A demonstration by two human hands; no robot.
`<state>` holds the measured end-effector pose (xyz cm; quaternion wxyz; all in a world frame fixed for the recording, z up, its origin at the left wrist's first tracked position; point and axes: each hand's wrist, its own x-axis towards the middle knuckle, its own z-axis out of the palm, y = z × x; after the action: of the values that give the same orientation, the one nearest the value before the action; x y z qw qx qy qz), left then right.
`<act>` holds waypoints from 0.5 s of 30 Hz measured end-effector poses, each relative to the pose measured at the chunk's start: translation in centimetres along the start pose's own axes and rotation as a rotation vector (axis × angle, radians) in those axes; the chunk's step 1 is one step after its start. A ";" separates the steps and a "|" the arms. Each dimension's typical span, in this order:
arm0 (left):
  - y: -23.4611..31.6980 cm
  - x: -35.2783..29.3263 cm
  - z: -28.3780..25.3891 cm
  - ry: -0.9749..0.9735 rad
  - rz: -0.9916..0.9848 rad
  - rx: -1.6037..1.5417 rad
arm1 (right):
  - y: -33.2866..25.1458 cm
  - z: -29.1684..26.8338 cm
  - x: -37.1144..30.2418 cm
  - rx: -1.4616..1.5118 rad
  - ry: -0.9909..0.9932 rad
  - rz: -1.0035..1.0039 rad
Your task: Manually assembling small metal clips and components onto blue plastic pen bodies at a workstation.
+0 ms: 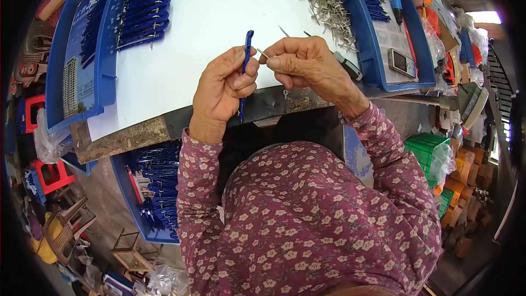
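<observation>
1. Left hand [222, 85]: pinching a slim dark-blue plastic piece [247, 48], held near upright at the worktop's front edge [126, 140].
2. Right hand [308, 63]: fingertips pressed together on a small silver metal pin [262, 53], just beside the blue piece. Contact: can't tell.
3. Progress: looks mid-step, this pair not visibly joined. Stacked dark-blue pieces [145, 5] at upper left may be done; can't confirm. Plenty left, judging by the loose heap of silver pins [324, 5].
4. More dark-blue pieces [160, 186] sit in a blue plastic crate [125, 200] below; finished or not, unclear.
5. Room: white sheet [219, 0] bare ahead of the left hand, between stack and heap. Right side tighter: grey-and-black tool [349, 67], then blue tray wall [366, 44].
</observation>
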<state>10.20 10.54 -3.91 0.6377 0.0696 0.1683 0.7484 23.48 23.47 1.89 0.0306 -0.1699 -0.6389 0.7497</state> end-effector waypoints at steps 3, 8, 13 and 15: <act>-0.2 0.2 -0.2 0.001 -0.003 0.028 | -0.1 0.1 0.0 -0.060 0.056 0.035; 0.0 0.2 0.0 0.007 -0.050 0.127 | 0.5 -0.4 0.2 -0.113 0.029 0.000; 0.0 0.1 0.3 0.049 -0.046 0.209 | 0.7 -0.6 0.1 -0.125 0.022 0.018; 0.0 0.1 0.3 0.050 -0.052 0.225 | 1.1 -0.8 0.1 -0.108 0.008 0.011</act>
<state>10.29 10.65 -3.60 0.6407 0.1178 0.2689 0.7094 23.82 24.04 0.75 0.0197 -0.1776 -0.6773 0.7137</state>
